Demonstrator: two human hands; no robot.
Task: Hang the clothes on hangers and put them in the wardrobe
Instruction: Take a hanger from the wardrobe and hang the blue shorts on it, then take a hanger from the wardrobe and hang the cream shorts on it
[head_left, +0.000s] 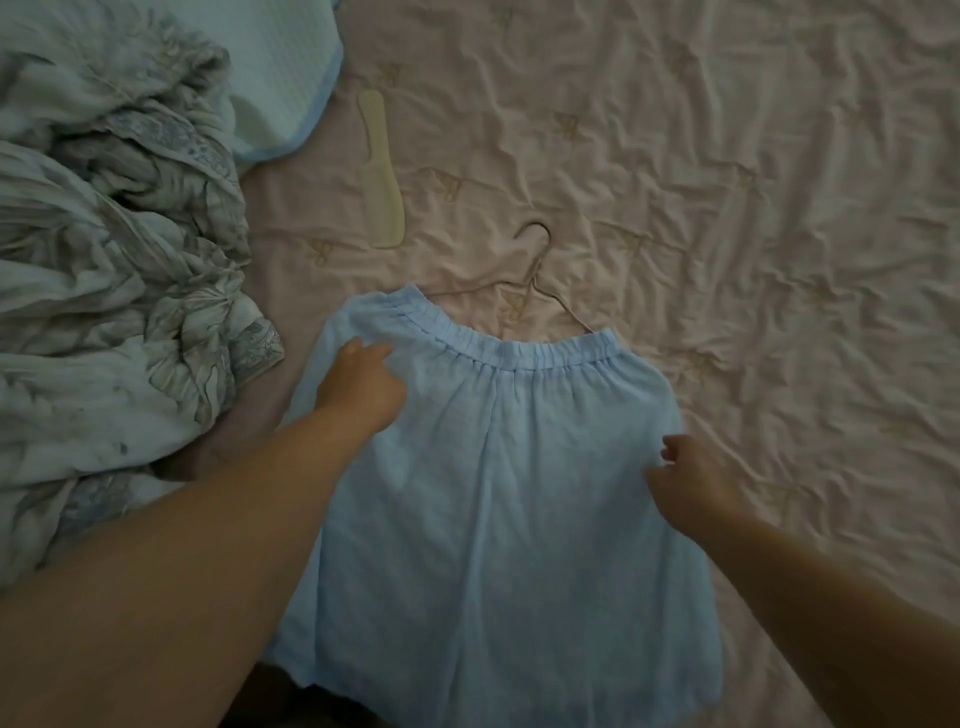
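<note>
A pale blue pair of shorts (498, 509) with an elastic waistband lies flat on the pink bed sheet (727, 156), waistband away from me. A thin wire hanger (537, 270) lies just beyond the waistband, its lower part hidden under the fabric. My left hand (358, 387) rests on the upper left of the shorts, near the waistband. My right hand (691, 478) is at the right edge of the shorts with fingers curled; whether it pinches the fabric is unclear.
A crumpled grey floral duvet (104, 260) is heaped on the left. A light blue pillow (280, 78) lies at the top left. A pale yellow comb (382, 171) lies on the sheet beyond the hanger.
</note>
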